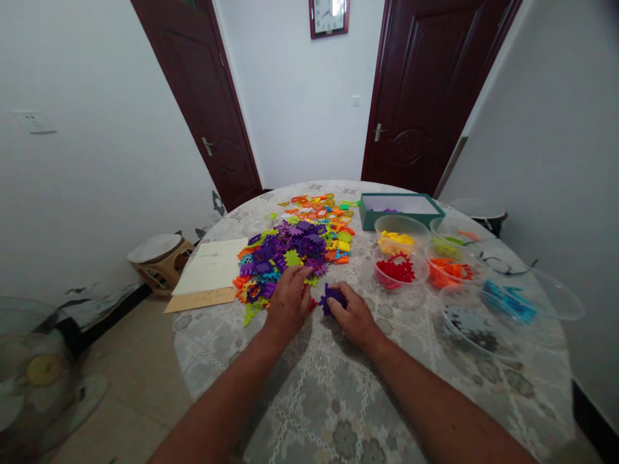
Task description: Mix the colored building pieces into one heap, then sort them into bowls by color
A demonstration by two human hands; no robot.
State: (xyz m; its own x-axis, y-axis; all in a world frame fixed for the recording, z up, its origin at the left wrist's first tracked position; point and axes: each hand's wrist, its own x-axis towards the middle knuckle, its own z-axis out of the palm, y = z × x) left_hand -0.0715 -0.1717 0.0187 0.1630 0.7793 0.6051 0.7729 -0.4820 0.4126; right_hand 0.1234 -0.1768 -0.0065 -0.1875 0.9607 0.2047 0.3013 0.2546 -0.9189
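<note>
My right hand (355,316) is closed on dark purple gear-edged plastic pieces (331,299), just above the tablecloth; how many it holds I cannot tell. My left hand (290,299) reaches over the near right edge of a heap of plastic building pieces (290,241), its fingers partly extended and apart. Purple gear-shaped pieces top this heap, with lime, orange, blue and yellow ones around them. Beside the left fingers lies a bit of red (312,304), mostly hidden by the hand.
Clear tubs on the right hold yellow pieces (395,242), red pieces (396,268), orange pieces (449,272), blue pieces (510,300) and grey pieces (470,327). Behind them stands a green box (370,219). Eyeglasses (507,265) rest among the tubs. An open notebook (207,267) lies left.
</note>
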